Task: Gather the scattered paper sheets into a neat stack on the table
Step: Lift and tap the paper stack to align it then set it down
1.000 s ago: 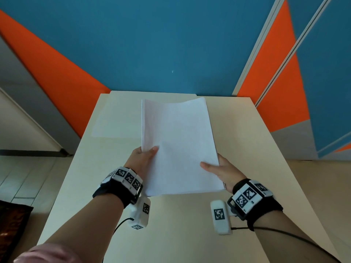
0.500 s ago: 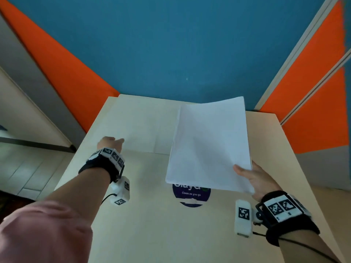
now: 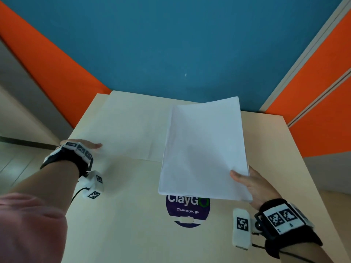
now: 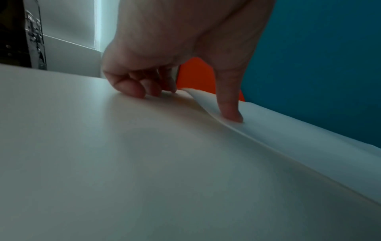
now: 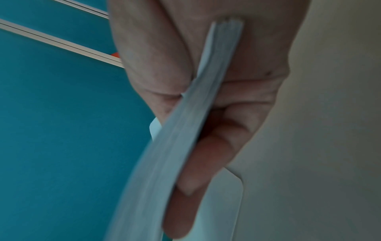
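A stack of white sheets (image 3: 205, 149) hangs tilted above the table's right half. My right hand (image 3: 247, 181) grips its near right corner, thumb on top and fingers underneath; the right wrist view shows the stack (image 5: 185, 122) pinched edge-on. A loose white sheet (image 3: 129, 130) lies flat at the far left of the table, with a faint seam hinting at a second sheet beside it. My left hand (image 3: 89, 146) is at its near left corner. There the thumb (image 4: 228, 110) presses on the sheet (image 4: 288, 138), and the curled fingers (image 4: 134, 89) meet its lifted edge.
The pale table (image 3: 133, 234) carries a round purple "ClayGo" sticker (image 3: 188, 211) near the middle front, partly under the held stack. A blue and orange wall stands right behind the far edge. Floor drops away on both sides.
My left hand let go of the stack and reached left to the flat sheet's corner. The right hand alone carried the stack to the right, uncovering the sticker.
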